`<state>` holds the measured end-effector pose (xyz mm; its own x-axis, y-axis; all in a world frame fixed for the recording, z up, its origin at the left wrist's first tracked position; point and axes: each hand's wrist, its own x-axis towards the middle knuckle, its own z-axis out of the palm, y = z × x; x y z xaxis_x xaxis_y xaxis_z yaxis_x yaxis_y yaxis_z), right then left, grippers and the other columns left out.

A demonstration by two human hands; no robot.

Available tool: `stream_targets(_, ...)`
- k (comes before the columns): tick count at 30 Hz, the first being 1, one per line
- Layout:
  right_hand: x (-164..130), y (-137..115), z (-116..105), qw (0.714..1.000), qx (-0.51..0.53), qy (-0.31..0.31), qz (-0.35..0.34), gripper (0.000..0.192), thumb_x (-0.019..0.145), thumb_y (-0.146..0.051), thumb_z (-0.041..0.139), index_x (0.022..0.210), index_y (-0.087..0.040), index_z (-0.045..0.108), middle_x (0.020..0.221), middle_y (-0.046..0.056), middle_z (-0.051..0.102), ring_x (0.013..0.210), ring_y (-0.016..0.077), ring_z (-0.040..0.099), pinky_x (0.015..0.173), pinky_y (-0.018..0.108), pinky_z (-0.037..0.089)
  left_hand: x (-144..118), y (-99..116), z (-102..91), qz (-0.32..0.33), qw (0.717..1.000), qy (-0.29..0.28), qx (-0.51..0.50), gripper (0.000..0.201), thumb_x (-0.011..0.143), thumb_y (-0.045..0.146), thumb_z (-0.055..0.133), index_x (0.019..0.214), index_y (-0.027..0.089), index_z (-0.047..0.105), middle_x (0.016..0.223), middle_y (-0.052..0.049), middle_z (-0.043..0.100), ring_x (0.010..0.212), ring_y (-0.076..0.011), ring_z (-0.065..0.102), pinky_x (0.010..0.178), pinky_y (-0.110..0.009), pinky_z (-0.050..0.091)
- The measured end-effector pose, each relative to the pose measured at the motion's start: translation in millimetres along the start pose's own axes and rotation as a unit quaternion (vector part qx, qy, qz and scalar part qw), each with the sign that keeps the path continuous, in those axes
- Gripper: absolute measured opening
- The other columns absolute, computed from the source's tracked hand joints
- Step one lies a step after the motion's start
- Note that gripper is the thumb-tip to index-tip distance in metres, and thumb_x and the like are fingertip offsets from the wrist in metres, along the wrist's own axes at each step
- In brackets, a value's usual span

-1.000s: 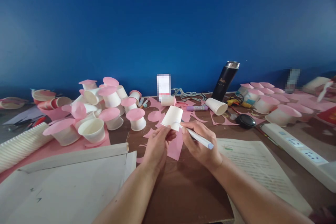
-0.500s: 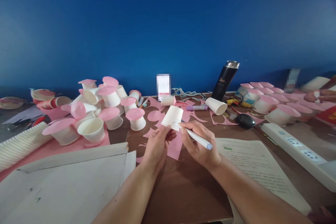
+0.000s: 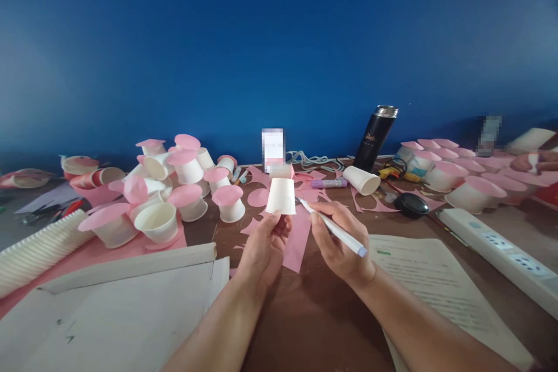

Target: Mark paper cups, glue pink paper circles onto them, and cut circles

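My left hand (image 3: 264, 247) holds a small white paper cup (image 3: 281, 196) upside down by its rim, over a strip of pink paper (image 3: 297, 239) on the brown table (image 3: 305, 314). My right hand (image 3: 336, 241) grips a white pen (image 3: 333, 227) with a pale purple end. The pen's tip points up and left, just beside the cup's lower right edge; contact is unclear.
Left: several white cups with pink lids (image 3: 185, 165), a ribbed cup stack (image 3: 35, 247) and white board sheets (image 3: 113, 308). Right: an open book (image 3: 436, 288), a power strip (image 3: 501, 247), a black flask (image 3: 370, 136), a lying cup (image 3: 360, 179), another person's hand (image 3: 536, 161).
My left hand has turned the cup from tilted to upright-inverted and raised it a little. The pen tip has come off the cup's side to just beside it.
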<state>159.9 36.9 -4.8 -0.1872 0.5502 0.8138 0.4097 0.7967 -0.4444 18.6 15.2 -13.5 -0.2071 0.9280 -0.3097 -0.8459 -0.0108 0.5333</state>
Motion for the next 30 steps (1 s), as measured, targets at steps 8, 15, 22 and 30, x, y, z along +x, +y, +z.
stream_targets(8, -1.3, 0.5, 2.0, 1.000, 0.023, -0.015, -0.006, 0.021, 0.085, -0.015, 0.058, 0.106, -0.021, 0.061, 0.094, 0.006, 0.069, 0.084, 0.0176, 0.065, 0.077, 0.031, 0.053, 1.3, 1.5, 4.0, -0.011, 0.997, 0.060, -0.051, 0.008, 0.081, 0.003, 0.059, 0.083, 0.011, 0.061, 0.084, -0.008, 0.068, 0.078, -0.0118, 0.068, 0.078, -0.020, 0.057)
stream_targets(15, -1.5, 1.5, 2.0, 0.999, 0.025, -0.026, -0.002, 0.020, 0.086, -0.019, 0.056, 0.106, -0.021, 0.061, 0.095, 0.007, 0.069, 0.084, 0.0186, 0.066, 0.076, 0.032, 0.054, 5.3, -1.1, -1.6, -0.019, 0.997, 0.047, -0.051, 0.009, 0.079, 0.003, 0.061, 0.085, 0.010, 0.061, 0.083, -0.009, 0.070, 0.077, -0.0132, 0.069, 0.074, -0.020, 0.058)
stream_targets(22, -1.2, 1.2, 3.2, 0.999, 0.032, -0.036, 0.001, 0.020, 0.087, -0.019, 0.056, 0.106, -0.021, 0.061, 0.096, 0.007, 0.069, 0.086, 0.0188, 0.066, 0.078, 0.032, 0.054, 8.1, -2.7, -4.5, -0.015, 0.999, 0.036, -0.032, 0.006, 0.081, 0.004, 0.060, 0.084, 0.008, 0.064, 0.081, -0.010, 0.070, 0.076, -0.0128, 0.069, 0.075, -0.020, 0.058)
stream_targets(30, -3.0, 3.6, 5.6, 0.999, 0.023, -0.044, 0.005, 0.020, 0.087, -0.019, 0.056, 0.106, -0.021, 0.061, 0.096, 0.006, 0.069, 0.088, 0.0187, 0.066, 0.081, 0.032, 0.053, 5.9, -5.6, -4.1, -0.011, 1.000, 0.011, -0.010, 0.008, 0.080, 0.003, 0.060, 0.076, 0.007, 0.065, 0.081, -0.010, 0.071, 0.078, -0.0128, 0.069, 0.078, -0.021, 0.058)
